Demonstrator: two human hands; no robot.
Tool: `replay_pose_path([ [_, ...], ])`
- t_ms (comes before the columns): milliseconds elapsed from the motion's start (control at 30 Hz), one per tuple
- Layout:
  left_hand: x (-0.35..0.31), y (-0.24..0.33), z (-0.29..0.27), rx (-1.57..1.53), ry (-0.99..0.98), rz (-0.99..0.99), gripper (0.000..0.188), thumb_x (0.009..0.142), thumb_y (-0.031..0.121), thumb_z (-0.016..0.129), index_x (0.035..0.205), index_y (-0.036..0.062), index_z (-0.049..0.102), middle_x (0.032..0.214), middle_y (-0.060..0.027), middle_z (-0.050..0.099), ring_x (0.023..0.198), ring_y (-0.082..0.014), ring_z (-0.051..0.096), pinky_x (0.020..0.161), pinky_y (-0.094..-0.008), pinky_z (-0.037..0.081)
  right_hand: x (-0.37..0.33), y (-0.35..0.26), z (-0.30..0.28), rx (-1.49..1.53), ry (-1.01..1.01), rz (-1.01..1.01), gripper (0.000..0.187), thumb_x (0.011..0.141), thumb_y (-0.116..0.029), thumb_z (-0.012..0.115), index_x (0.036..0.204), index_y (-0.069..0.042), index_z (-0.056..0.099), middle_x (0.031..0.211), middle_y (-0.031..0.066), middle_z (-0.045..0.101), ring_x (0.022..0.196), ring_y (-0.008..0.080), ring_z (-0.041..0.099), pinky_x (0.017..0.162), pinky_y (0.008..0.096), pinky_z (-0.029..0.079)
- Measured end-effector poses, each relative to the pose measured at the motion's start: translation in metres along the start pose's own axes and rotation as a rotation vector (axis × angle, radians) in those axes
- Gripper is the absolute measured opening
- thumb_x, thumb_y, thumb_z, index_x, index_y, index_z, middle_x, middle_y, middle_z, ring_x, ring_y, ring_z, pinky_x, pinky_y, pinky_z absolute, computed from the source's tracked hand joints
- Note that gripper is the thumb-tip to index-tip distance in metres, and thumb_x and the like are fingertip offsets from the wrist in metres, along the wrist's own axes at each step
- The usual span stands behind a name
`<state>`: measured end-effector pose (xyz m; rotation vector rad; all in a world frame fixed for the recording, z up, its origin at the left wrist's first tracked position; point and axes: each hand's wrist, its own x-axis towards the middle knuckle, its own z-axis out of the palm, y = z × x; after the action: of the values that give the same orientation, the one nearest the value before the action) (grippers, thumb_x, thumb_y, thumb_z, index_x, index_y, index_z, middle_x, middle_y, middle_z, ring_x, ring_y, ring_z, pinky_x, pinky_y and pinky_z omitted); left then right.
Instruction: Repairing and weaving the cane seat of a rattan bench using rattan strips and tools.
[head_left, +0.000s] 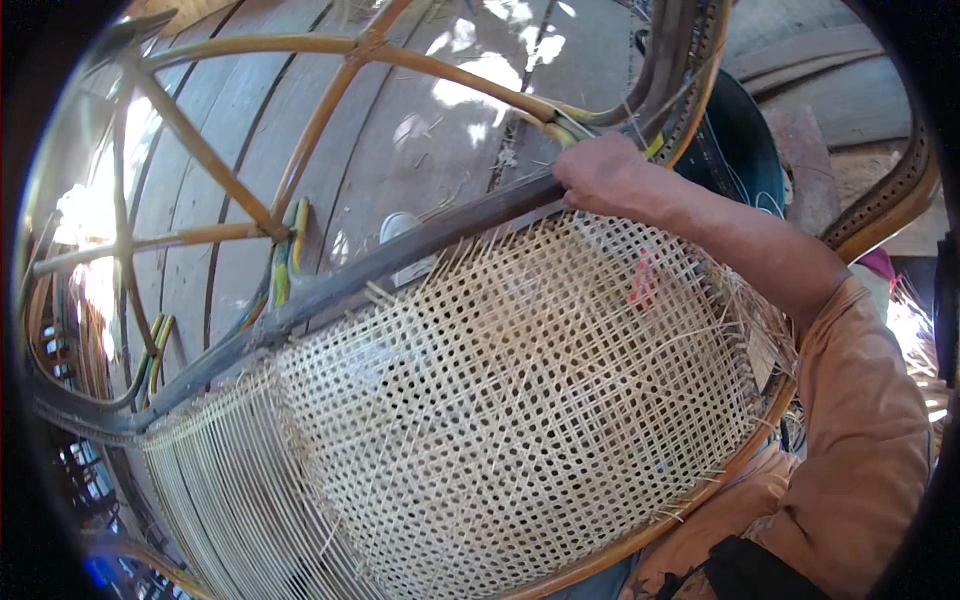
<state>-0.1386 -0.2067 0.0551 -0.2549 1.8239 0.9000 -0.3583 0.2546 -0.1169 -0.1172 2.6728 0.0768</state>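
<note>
My right hand (605,172) is closed at the far side of a rattan chair frame, by the dark wooden rail (430,232). Its curled fingers hide whatever they may hold; a few thin strands stick out near it. Below the hand stretches a woven cane panel (530,390) with an open mesh, a pinkish-red mark showing near its upper right. At the panel's left, parallel cane strands (225,480) run without cross weaving. Loose strand ends poke out along the panel's edges. My left hand is out of sight.
Curved rattan poles (205,160) of the frame arch over the plank floor (420,130) at the far left. A dark green tub (748,130) stands beyond my forearm. Behind the rail sits a white container (398,226). Loose cane strips (755,310) hang beside my right arm.
</note>
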Motion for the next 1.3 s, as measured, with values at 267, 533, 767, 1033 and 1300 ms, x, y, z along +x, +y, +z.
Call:
replay_pose_path([
  [267, -0.018, -0.046, 0.018, -0.211, 0.74, -0.138, 0.03, 0.078, 0.021, 0.062, 0.097, -0.0012, 0.065, 0.084, -0.0084, 0.064, 0.071, -0.0146, 0.058, 0.065, -0.0259, 0.046, 0.015, 0.017, 0.024, 0.009, -0.113, 0.073, 0.027, 0.078, -0.023, 0.058, 0.099, -0.006, 0.06, 0.099, 0.0164, 0.059, 0.095, 0.0324, 0.056, 0.081, 0.0438, 0.045],
  [533, -0.024, -0.074, 0.052, 0.002, 0.744, -0.262, 0.026, 0.084, 0.026, 0.057, 0.083, -0.0001, 0.057, 0.058, -0.0128, 0.051, 0.055, -0.0213, 0.052, 0.054, -0.0336, 0.041, 0.025, 0.015, 0.045, 0.051, 0.183, -0.039, 0.016, 0.076, -0.017, 0.055, 0.082, -0.003, 0.052, 0.087, 0.0194, 0.056, 0.087, 0.0359, 0.056, 0.073, 0.0452, 0.043],
  [767, -0.002, -0.066, 0.059, 0.136, 0.801, -0.227, 0.025, 0.083, 0.025, 0.056, 0.078, 0.0001, 0.053, 0.069, -0.021, 0.054, 0.066, -0.038, 0.053, 0.06, -0.042, 0.042, 0.004, 0.043, 0.034, 0.195, 0.21, -0.186, 0.017, 0.075, -0.018, 0.057, 0.081, -0.002, 0.053, 0.083, 0.019, 0.056, 0.083, 0.0363, 0.056, 0.07, 0.0442, 0.043],
  [1033, -0.02, -0.085, 0.077, 0.396, 1.064, -0.152, 0.012, 0.081, 0.013, 0.051, 0.079, 0.0014, 0.054, 0.065, -0.0165, 0.053, 0.058, -0.0322, 0.053, 0.054, -0.0375, 0.043, 0.004, -0.017, 0.016, -0.121, 0.006, -0.223, 0.016, 0.077, -0.017, 0.055, 0.084, -0.01, 0.067, 0.088, 0.0112, 0.064, 0.084, 0.0289, 0.063, 0.07, 0.0414, 0.05],
  [1300, -0.034, -0.079, 0.08, 0.251, 0.961, -0.165, 0.032, 0.09, 0.024, 0.049, 0.103, -0.0036, 0.057, 0.083, -0.0185, 0.061, 0.073, -0.0281, 0.057, 0.068, -0.0365, 0.046, -0.003, 0.009, -0.011, -0.073, -0.033, -0.151, 0.014, 0.079, -0.018, 0.054, 0.085, -0.013, 0.066, 0.084, 0.0096, 0.064, 0.086, 0.0265, 0.063, 0.073, 0.0408, 0.046],
])
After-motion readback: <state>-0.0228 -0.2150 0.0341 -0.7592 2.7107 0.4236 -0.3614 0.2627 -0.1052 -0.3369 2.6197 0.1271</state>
